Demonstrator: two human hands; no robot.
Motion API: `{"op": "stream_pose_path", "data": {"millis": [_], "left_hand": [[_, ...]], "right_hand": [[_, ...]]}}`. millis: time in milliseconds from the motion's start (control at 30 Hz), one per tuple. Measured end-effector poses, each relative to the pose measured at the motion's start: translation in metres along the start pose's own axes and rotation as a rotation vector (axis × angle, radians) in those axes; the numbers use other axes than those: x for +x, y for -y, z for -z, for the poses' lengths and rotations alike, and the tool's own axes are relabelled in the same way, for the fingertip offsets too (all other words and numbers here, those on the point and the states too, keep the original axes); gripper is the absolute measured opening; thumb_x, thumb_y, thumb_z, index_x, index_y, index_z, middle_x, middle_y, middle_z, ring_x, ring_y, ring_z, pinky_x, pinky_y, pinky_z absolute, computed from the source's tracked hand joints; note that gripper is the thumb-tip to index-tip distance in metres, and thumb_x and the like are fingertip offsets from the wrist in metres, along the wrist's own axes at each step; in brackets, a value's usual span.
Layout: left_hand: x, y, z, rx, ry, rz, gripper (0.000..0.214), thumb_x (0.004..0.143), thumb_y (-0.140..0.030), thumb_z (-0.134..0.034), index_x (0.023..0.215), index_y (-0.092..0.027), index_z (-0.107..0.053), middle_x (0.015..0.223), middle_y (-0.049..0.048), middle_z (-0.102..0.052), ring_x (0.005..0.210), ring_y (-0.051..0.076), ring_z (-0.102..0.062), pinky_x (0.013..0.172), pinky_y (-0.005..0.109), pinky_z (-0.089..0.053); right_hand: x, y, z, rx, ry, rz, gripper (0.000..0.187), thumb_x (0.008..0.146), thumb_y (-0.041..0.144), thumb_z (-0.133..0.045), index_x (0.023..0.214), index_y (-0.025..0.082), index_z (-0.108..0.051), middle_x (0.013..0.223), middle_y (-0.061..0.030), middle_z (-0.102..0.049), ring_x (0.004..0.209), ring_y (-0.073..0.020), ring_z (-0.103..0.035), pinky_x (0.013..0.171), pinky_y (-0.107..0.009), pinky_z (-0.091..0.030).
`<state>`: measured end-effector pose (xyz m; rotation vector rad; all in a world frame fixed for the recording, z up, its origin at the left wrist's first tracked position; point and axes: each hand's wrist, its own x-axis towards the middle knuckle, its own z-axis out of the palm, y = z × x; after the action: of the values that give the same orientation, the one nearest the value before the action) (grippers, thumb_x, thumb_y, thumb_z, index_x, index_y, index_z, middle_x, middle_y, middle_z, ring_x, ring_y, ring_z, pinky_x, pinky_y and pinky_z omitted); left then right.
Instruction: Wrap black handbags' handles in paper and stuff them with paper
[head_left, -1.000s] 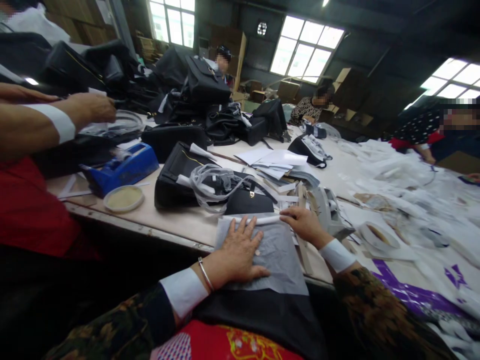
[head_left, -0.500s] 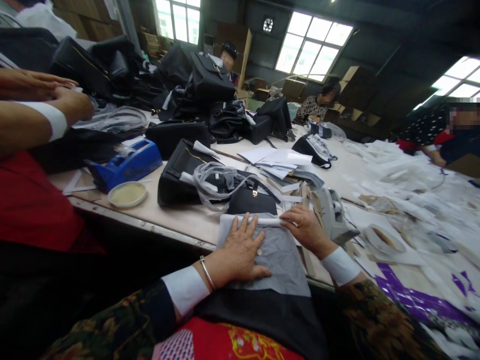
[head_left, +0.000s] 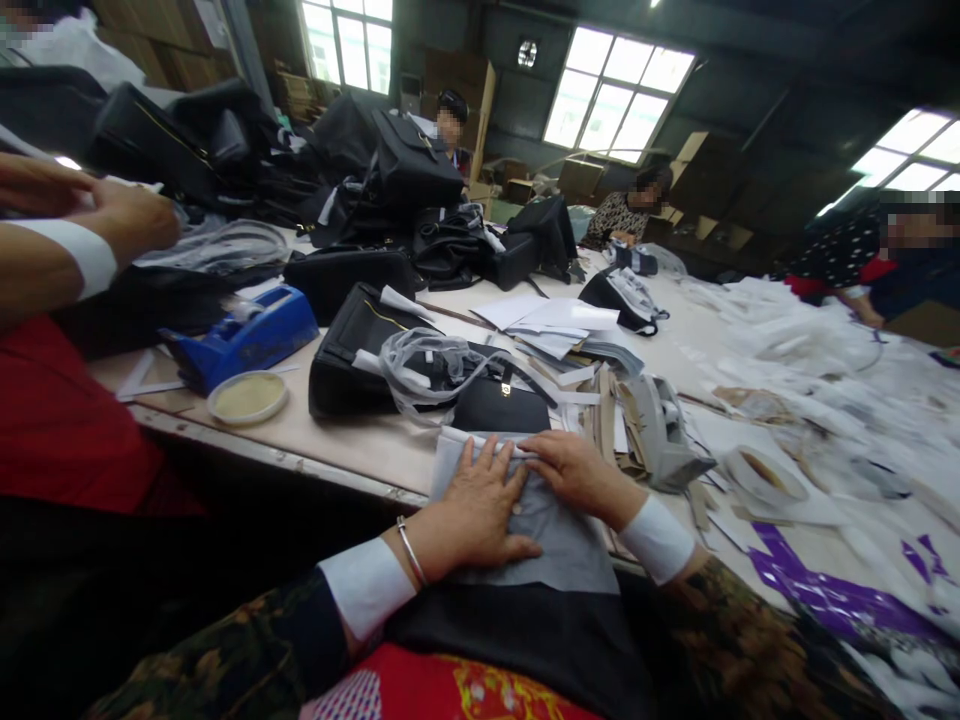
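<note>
My left hand (head_left: 472, 505) lies flat, fingers spread, on a grey sheet of thin paper (head_left: 559, 545) that covers a black piece (head_left: 525, 640) hanging over the table's near edge. My right hand (head_left: 570, 470) presses down on the sheet's rolled white top edge (head_left: 457, 438), close beside my left fingers. Just beyond the sheet lies a small black bag with a gold clasp (head_left: 499, 405). Behind it a larger black handbag (head_left: 352, 350) carries a clear plastic wrapping (head_left: 427, 365).
A blue tape dispenser (head_left: 244, 335) and a round lid (head_left: 247, 397) sit at left, near a co-worker's hands (head_left: 124, 215). White papers (head_left: 555, 320), a grey tape dispenser (head_left: 664, 430), a tape roll (head_left: 761, 475), piled black bags and white wrapping cover the table. Other people sit beyond.
My right hand slid left along the rolled top edge toward my left hand. The co-worker's hands at left drew back a little.
</note>
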<state>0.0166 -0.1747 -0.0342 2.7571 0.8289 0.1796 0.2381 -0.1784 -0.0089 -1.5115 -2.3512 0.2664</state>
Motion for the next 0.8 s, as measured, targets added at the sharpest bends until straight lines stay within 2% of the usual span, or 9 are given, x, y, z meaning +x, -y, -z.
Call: {"op": "stream_pose_path", "data": {"millis": [100, 233, 367, 567, 700, 800], "left_hand": [[0.000, 0.001, -0.001, -0.003, 0.010, 0.006, 0.101, 0.074, -0.084, -0.045, 0.149, -0.017, -0.036, 0.160, 0.0220, -0.024, 0.148, 0.045, -0.011, 0.115, 0.065, -0.001], [-0.001, 0.003, -0.001, -0.019, -0.006, -0.015, 0.101, 0.075, -0.085, -0.040, 0.150, -0.017, -0.036, 0.160, 0.0233, -0.023, 0.148, 0.045, -0.011, 0.115, 0.065, -0.001], [-0.002, 0.004, -0.002, -0.030, -0.009, -0.013, 0.103, 0.074, -0.087, -0.039, 0.150, -0.018, -0.035, 0.159, 0.0232, -0.025, 0.148, 0.045, -0.010, 0.115, 0.066, -0.001], [-0.004, 0.003, 0.005, -0.052, 0.005, -0.020, 0.104, 0.073, -0.088, -0.039, 0.151, -0.018, -0.034, 0.159, 0.0227, -0.025, 0.148, 0.045, -0.011, 0.116, 0.065, -0.003], [-0.006, 0.003, 0.007, -0.053, 0.002, -0.013, 0.103, 0.074, -0.087, -0.040, 0.151, -0.019, -0.034, 0.160, 0.0218, -0.024, 0.148, 0.045, -0.010, 0.116, 0.066, -0.002], [-0.007, 0.003, 0.009, -0.065, -0.006, -0.021, 0.100, 0.077, -0.085, -0.037, 0.151, -0.018, -0.034, 0.159, 0.0229, -0.024, 0.149, 0.044, -0.010, 0.116, 0.065, -0.003]], "right_hand": [[-0.007, -0.007, -0.009, 0.054, 0.047, -0.106, 0.027, 0.093, 0.027, -0.055, 0.112, 0.018, -0.070, 0.107, -0.0109, -0.070, 0.099, -0.0229, -0.065, 0.092, -0.037, -0.050], [0.000, -0.034, 0.002, 0.039, 0.052, -0.169, 0.022, 0.090, 0.029, -0.058, 0.101, 0.019, -0.074, 0.099, -0.0094, -0.073, 0.090, -0.0226, -0.069, 0.087, -0.036, -0.053], [0.039, -0.050, 0.009, 0.007, 0.009, -0.219, 0.029, 0.093, 0.032, -0.053, 0.109, 0.018, -0.073, 0.111, -0.0110, -0.073, 0.105, -0.0241, -0.067, 0.096, -0.037, -0.050], [0.100, -0.053, -0.020, -0.053, 0.054, -0.264, 0.035, 0.086, 0.041, -0.065, 0.110, 0.016, -0.071, 0.106, -0.0158, -0.074, 0.102, -0.0298, -0.069, 0.091, -0.039, -0.051], [0.120, -0.050, -0.031, -0.088, 0.052, -0.303, 0.046, 0.086, 0.047, -0.065, 0.116, 0.013, -0.067, 0.109, -0.0196, -0.072, 0.103, -0.0316, -0.068, 0.090, -0.040, -0.050], [0.126, -0.046, -0.030, -0.099, 0.057, -0.278, 0.047, 0.084, 0.049, -0.066, 0.112, 0.011, -0.067, 0.101, -0.0197, -0.073, 0.095, -0.0309, -0.070, 0.085, -0.040, -0.052]]}}
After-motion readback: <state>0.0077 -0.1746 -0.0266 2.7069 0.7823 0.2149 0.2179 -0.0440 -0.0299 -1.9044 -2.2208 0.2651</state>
